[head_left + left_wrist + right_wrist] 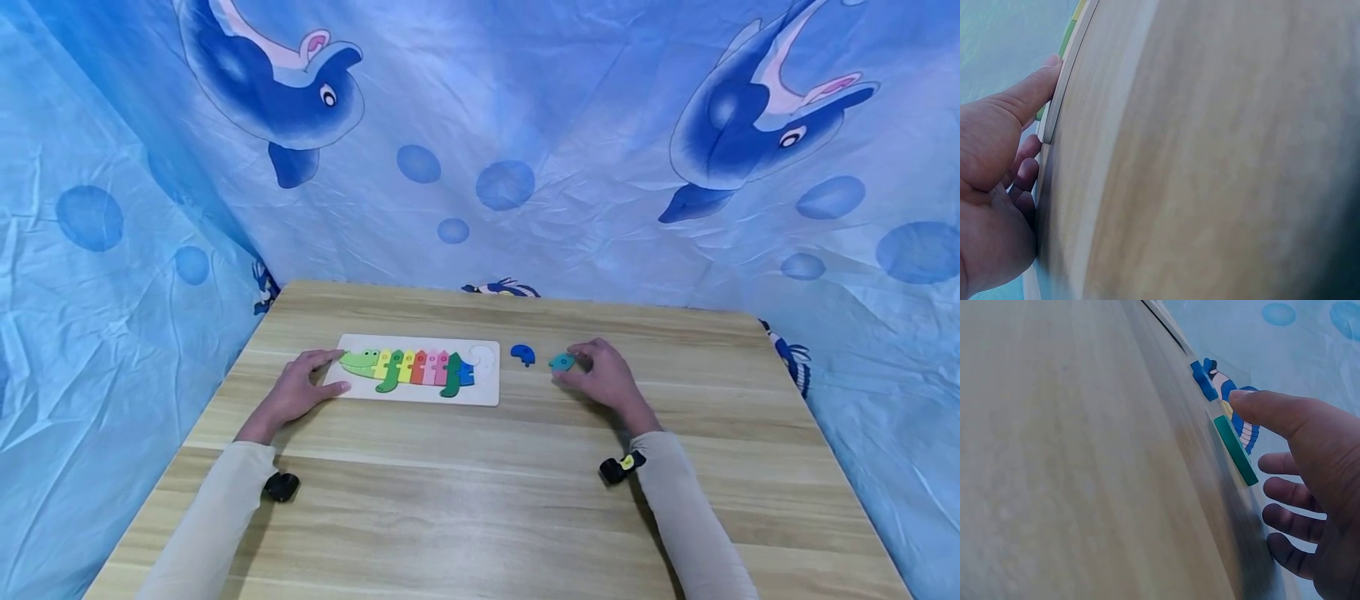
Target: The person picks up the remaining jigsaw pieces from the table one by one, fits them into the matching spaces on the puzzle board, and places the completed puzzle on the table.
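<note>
A white puzzle board (420, 398) with a colourful crocodile lies on the table; a pale, unfilled curl shows at its right end. At the board's left edge is my left hand (303, 385), its thumb (1035, 90) extended onto the near corner and its forefinger touching the far corner. My right hand (603, 375) is around a teal puzzle piece (561, 362), with thumb and fingers spread apart on either side. In the right wrist view that piece (1235, 450) is seen edge-on, with a gap to the thumb. A blue puzzle piece (522, 354) lies between board and teal piece.
The wooden table (465, 500) reaches back to a blue cloth (585, 233) printed with dolphins and bubbles. More of this cloth hangs at both sides. Each wrist bears a small black camera, one (281, 486) on the left and one (621, 468) on the right.
</note>
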A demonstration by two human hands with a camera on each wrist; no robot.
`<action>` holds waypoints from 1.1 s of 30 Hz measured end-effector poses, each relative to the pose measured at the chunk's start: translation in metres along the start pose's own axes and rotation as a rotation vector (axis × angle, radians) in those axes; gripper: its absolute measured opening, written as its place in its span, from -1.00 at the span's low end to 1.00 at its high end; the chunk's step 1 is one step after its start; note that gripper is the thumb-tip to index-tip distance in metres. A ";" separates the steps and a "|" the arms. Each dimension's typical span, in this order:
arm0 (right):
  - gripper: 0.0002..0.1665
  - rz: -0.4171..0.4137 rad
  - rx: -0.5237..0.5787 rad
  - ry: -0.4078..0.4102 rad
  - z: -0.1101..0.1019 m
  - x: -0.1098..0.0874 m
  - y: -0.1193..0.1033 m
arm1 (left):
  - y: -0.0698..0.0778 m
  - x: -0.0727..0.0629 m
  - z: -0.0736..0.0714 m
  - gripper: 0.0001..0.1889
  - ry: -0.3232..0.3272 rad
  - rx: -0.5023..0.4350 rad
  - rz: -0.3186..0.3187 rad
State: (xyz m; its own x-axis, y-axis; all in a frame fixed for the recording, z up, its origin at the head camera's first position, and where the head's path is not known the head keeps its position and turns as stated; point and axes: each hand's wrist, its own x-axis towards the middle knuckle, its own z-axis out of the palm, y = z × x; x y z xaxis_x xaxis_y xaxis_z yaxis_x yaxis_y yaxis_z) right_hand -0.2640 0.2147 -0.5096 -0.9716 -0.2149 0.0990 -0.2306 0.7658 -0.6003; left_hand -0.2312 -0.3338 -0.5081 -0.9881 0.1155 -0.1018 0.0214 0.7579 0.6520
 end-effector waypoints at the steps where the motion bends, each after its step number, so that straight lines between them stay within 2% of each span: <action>1: -0.24 0.003 -0.001 -0.001 0.000 0.000 0.000 | 0.000 0.000 0.000 -0.21 0.001 0.001 0.003; 15: -0.23 0.032 -0.060 -0.018 0.005 0.004 -0.003 | -0.001 0.001 0.000 -0.20 -0.003 -0.004 -0.009; 25: -0.27 0.069 -0.091 0.001 0.009 0.006 -0.007 | -0.001 0.001 0.000 -0.19 -0.004 0.000 -0.003; 33: -0.29 0.067 -0.090 0.013 0.011 0.005 -0.007 | -0.002 0.001 0.001 -0.20 -0.001 -0.001 -0.009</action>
State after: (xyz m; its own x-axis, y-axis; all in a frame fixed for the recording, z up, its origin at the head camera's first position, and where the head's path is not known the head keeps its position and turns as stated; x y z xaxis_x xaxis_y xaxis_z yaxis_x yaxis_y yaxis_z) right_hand -0.2663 0.2016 -0.5134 -0.9855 -0.1539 0.0715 -0.1682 0.8295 -0.5326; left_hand -0.2319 -0.3345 -0.5100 -0.9881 0.1091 -0.1081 0.0125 0.7585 0.6515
